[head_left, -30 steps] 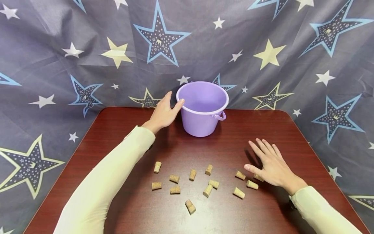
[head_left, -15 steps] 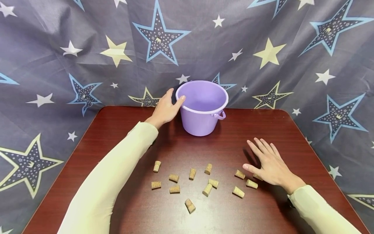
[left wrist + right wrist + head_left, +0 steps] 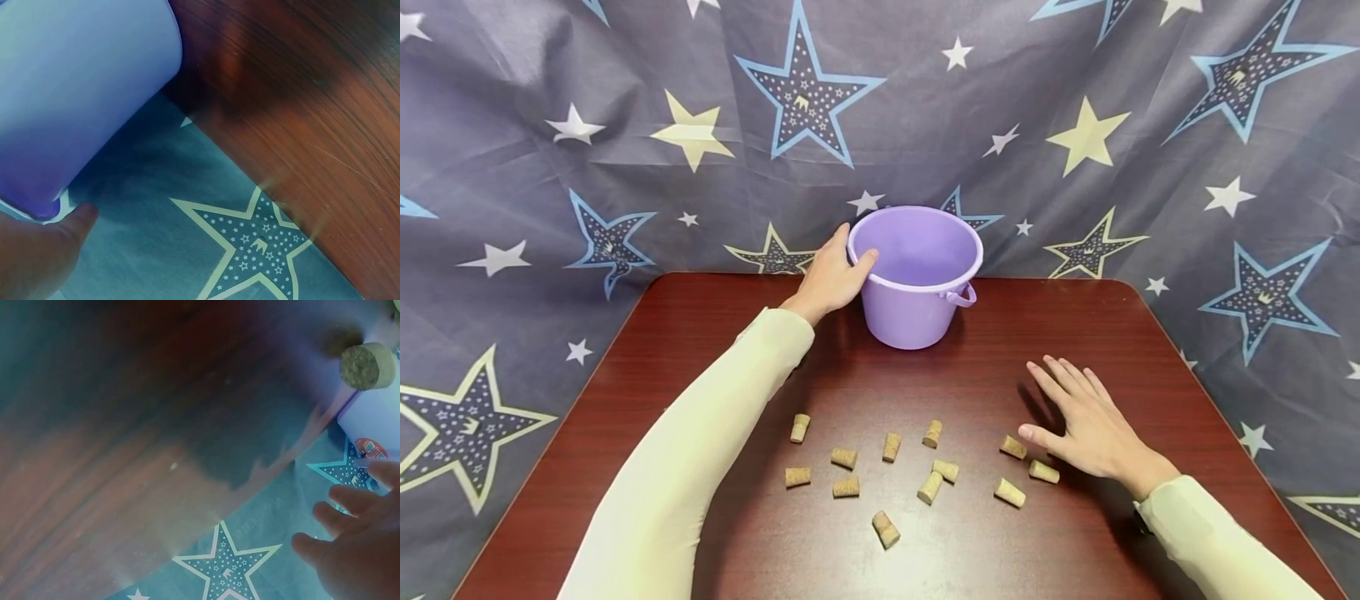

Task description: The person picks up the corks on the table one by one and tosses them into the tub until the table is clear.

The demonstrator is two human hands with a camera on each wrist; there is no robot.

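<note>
A light purple bucket (image 3: 910, 312) stands upright at the back of the table, its handle hanging at the right side. My left hand (image 3: 835, 275) grips the bucket's left rim, thumb over the rim and fingers along the outer wall. In the left wrist view, a fingertip (image 3: 84, 219) shows beside the rim. My right hand (image 3: 1093, 429) hovers palm down with straight, spread fingers and holds nothing. Close to it lie a pale cork (image 3: 1043, 472), a darker cork (image 3: 1012, 447) and another pale cork (image 3: 1010, 492). One cork beneath the hand is almost entirely hidden.
Several more corks lie scattered over the middle of the dark red table (image 3: 760, 550), among them a cork (image 3: 886, 529) nearest the front and a cork (image 3: 800, 428) at the left. A grey star-patterned cloth (image 3: 910, 100) hangs right behind the table and bucket.
My left hand has shifted slightly right and closer around the bucket's rim. The right hand has stayed nearly still, covering more of the cork beneath it. Bucket and other corks keep their places.
</note>
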